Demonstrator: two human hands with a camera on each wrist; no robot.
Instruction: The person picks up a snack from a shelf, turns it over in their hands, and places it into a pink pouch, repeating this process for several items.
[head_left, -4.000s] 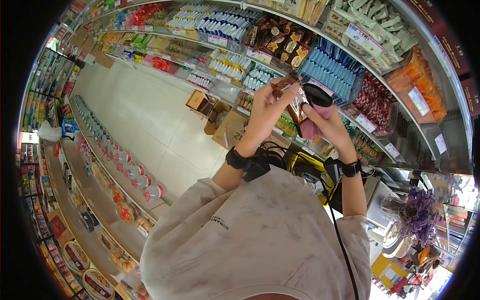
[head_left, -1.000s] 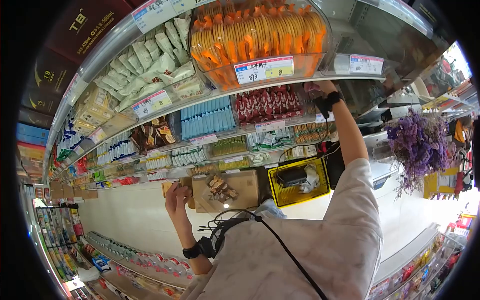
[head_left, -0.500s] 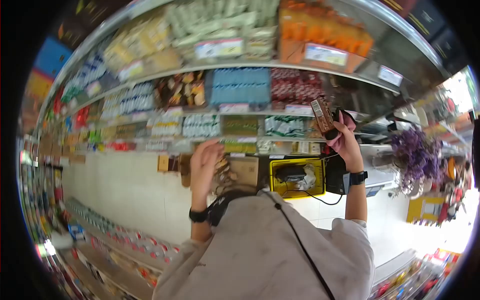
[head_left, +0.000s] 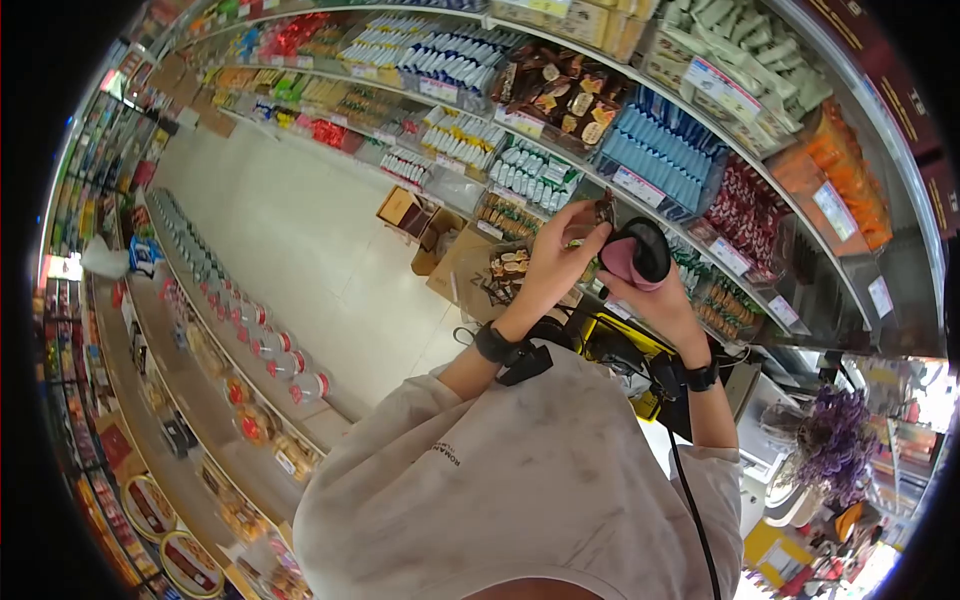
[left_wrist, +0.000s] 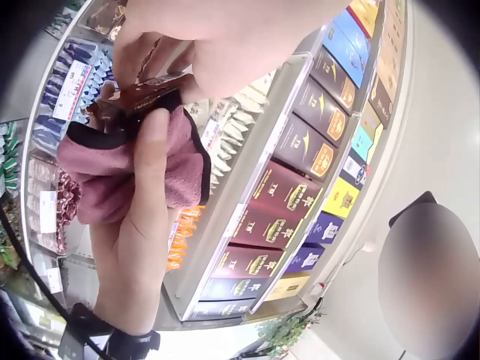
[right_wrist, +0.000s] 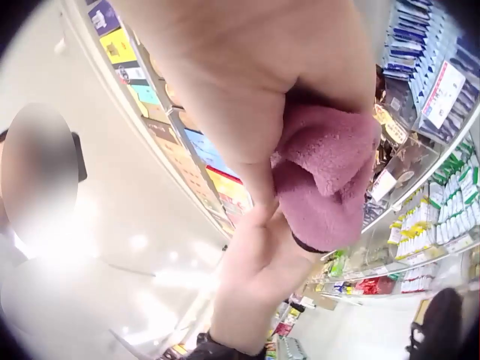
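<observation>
Both hands are close together in front of the snack shelves. My left hand (head_left: 556, 262) pinches a shiny brown snack packet (left_wrist: 142, 99), mostly covered by the fingers in the head view. My right hand (head_left: 662, 308) grips a pink fleecy cloth (head_left: 622, 262) with black edging, bunched up, its thumb lying along it. A dark rounded opening tops the cloth in the head view. In the left wrist view the packet lies right at the cloth's black edge. The right wrist view has the cloth (right_wrist: 330, 180) bulging out below the right hand, with the left hand (right_wrist: 259, 259) beyond it.
Tiered shelves hold bins of wrapped snacks, such as blue packets (head_left: 660, 150) and brown ones (head_left: 560, 92). Below stand a cardboard box (head_left: 450, 270) with brown packets on it and a yellow basket (head_left: 645, 405). Purple flowers (head_left: 835, 440) stand at right; a cable hangs along my body.
The right hand, earlier at the right end of the shelf, has come back left with the cloth and a brown packet. The left hand, empty before, has risen and taken the packet.
</observation>
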